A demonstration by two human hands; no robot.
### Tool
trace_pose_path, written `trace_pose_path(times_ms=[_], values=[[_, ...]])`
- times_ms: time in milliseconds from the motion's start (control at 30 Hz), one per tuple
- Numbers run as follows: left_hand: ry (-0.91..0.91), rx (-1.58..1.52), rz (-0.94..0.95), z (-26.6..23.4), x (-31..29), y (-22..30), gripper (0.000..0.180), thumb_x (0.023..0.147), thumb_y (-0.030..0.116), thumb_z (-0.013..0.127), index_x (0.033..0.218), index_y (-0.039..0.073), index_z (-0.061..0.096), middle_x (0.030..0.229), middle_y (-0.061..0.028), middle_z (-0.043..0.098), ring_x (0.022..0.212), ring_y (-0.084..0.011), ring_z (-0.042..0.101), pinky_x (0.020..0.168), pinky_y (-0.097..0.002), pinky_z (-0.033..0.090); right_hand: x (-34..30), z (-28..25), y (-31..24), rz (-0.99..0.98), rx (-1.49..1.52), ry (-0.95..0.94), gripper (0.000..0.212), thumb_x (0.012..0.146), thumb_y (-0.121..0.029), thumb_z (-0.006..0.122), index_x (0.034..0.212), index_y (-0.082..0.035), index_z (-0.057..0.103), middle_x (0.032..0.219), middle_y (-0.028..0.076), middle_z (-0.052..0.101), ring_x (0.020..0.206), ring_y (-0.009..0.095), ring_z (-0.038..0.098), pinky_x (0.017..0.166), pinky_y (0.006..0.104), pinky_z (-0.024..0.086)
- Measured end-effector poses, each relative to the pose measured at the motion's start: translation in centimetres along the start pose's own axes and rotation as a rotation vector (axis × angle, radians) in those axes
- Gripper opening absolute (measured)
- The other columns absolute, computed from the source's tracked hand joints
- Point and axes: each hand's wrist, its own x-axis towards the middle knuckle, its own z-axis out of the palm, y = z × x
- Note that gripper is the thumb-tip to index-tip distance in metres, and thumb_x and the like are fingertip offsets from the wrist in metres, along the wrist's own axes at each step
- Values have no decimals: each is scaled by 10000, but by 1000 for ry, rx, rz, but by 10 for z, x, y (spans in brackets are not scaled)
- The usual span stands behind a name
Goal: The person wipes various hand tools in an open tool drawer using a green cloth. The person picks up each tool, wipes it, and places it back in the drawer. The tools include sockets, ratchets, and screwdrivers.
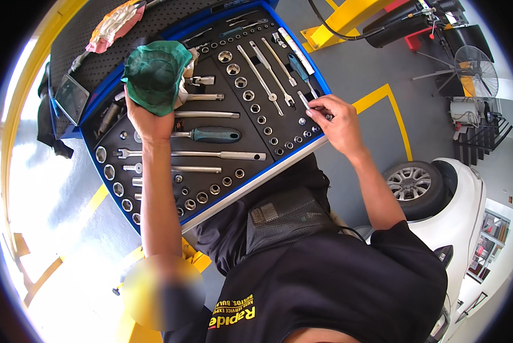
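My left hand (149, 122) is raised over the left part of an open tool drawer (251, 132), its fingers wrapped under a bunched green cloth (156, 77). Pale fabric shows beside the green at its right edge. At the drawer's right side, my right hand (337, 121) has its fingertips pinched on the end of a short silver bar (303, 99). Small sockets (302, 121) sit just below those fingers. Ratchets, long bars and a dark green-handled ratchet (216, 135) lie in black foam cut-outs. The left forearm hides some of the tools.
A crumpled pink and white cloth (116, 26) lies on the perforated dark top behind the drawer. A small clear tray (72, 100) hangs at its left corner. Right of me are a white car's wheel (412, 188), a yellow post (345, 23) and a standing fan (475, 70).
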Motion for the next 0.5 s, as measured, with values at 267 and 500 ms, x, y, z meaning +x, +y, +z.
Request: trace_pose_path(times_ms=[267, 500], values=[[402, 314, 167, 27, 0, -16, 404, 1123, 255, 412, 1428, 53, 583, 1480, -129, 608, 1349, -335, 585, 1187, -519, 444, 10, -20, -3, 179, 87, -225, 300, 842, 88, 793, 1124, 24, 714, 1028, 69, 683, 934, 155, 678, 884, 294, 634], [-47, -19, -27, -7, 0, 2, 423, 1129, 286, 400, 1436, 75, 600, 1481, -133, 615, 1365, -354, 575, 1206, -544, 413, 10, -16, -8, 193, 13, -197, 231, 812, 83, 810, 1018, 25, 722, 989, 73, 685, 855, 166, 684, 782, 316, 595]])
